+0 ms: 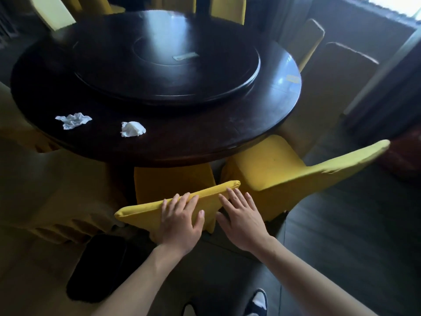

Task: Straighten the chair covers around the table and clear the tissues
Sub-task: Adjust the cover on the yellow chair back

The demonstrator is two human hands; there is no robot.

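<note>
The yellow chair cover [145,214] nearest the table [205,142] is pressed by the flat, spread left hand [181,221]; the right hand [242,221], likewise spread, seemingly touches its edge.

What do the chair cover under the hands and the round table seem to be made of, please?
Chair cover: yellow matte stretch fabric, seamed along the top edge. Table: probably dark lacquered wood, glossy with window reflections.
</note>
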